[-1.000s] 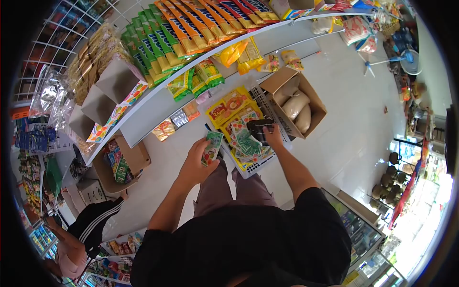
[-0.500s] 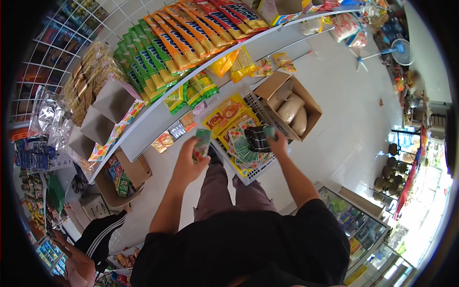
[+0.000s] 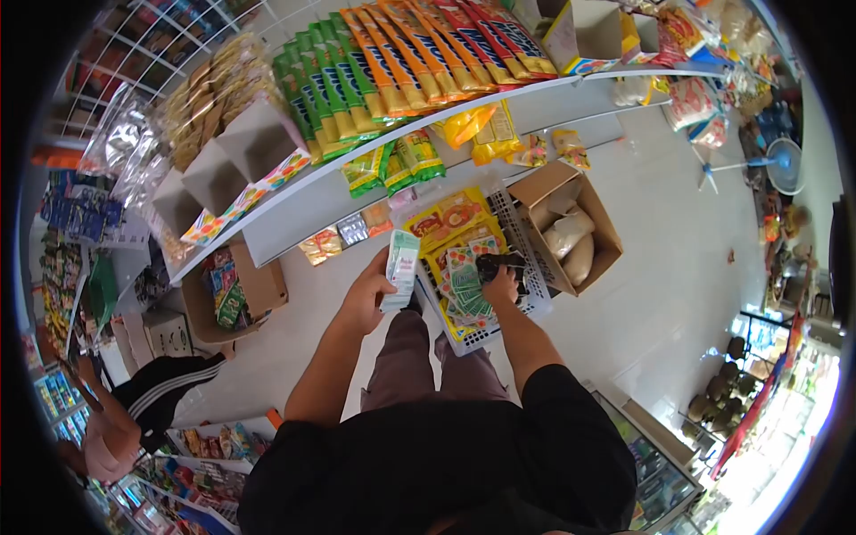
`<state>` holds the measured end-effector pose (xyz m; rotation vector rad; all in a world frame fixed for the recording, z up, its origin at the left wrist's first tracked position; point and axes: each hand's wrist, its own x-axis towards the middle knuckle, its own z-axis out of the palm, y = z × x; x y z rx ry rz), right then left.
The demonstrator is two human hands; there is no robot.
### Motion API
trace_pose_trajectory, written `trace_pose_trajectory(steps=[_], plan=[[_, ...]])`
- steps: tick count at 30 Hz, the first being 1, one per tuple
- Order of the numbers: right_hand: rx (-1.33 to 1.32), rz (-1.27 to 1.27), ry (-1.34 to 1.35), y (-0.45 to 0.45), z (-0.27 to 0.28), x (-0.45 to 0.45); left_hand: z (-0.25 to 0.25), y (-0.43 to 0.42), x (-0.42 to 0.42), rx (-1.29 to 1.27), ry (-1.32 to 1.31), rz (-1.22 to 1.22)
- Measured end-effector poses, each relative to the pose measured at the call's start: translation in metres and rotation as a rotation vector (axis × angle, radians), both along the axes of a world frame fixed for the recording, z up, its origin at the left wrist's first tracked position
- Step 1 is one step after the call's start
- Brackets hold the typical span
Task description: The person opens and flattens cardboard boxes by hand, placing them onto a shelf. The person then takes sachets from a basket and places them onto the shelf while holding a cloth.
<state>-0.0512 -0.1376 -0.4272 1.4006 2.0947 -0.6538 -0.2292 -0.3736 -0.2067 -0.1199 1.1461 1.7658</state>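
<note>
The person's left hand (image 3: 366,301) has its thumb and fingers closed round a flat, pale green-and-white packet (image 3: 403,267), held upright at eleven o'clock, just beside the basket. The right hand (image 3: 502,283), near twelve, reaches over a glossy black wrapper (image 3: 493,265); its fingertips are hidden, so I can't tell whether they pinch it. Below both lies the white plastic basket (image 3: 477,340), its walls pierced with slots; in it, thin green-and-white sachets (image 3: 464,287) fan out beside smooth yellow noodle packets (image 3: 448,221). At one o'clock, a brown cardboard carton (image 3: 596,270) holds plump, clear bags of something tan (image 3: 578,254). Another open carton (image 3: 260,276) sits at ten. Beyond the basket, at twelve, a grey shelf's curved-looking edge (image 3: 374,141) carries slim foil strips (image 3: 412,67) in green, orange and red, gold-ended. Well off at two stands a round-headed blue fan (image 3: 785,165).
</note>
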Motion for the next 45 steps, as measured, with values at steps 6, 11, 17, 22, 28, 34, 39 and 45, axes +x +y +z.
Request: trace_pose_trajectory(steps=[6, 11, 17, 22, 28, 34, 39, 45], plan=[[0.132, -0.093, 0.429, 0.049, 0.039, 0.046, 0.039, -0.006, 0.018, 0.417, -0.274, 0.099], [0.189, -0.113, 0.774, 0.082, 0.171, 0.055, 0.041, -0.008, 0.023, 0.542, -0.171, 0.102], [-0.221, -0.158, 1.344, -0.010, 0.361, 0.028, 0.098, 0.034, 0.037, 0.308, 0.066, 0.144], [0.325, 0.537, 1.312, -0.081, 0.412, -0.010, 0.161, 0.069, 0.086, 0.444, 0.091, -0.034], [0.083, 0.400, 1.794, -0.063, 0.418, -0.023, 0.185, 0.069, 0.081, 0.506, 0.424, -0.226], [-0.610, -0.625, 1.585, -0.020, 0.406, -0.023, 0.172, 0.055, 0.054, 0.523, 0.040, -0.198], [-1.263, -0.797, 1.545, 0.002, 0.405, -0.005, 0.196, 0.060, 0.040, 0.512, 0.016, -0.062], [-1.181, -0.645, 1.558, -0.035, 0.410, 0.000, 0.180, 0.094, 0.061, 0.092, 1.238, 0.165]])
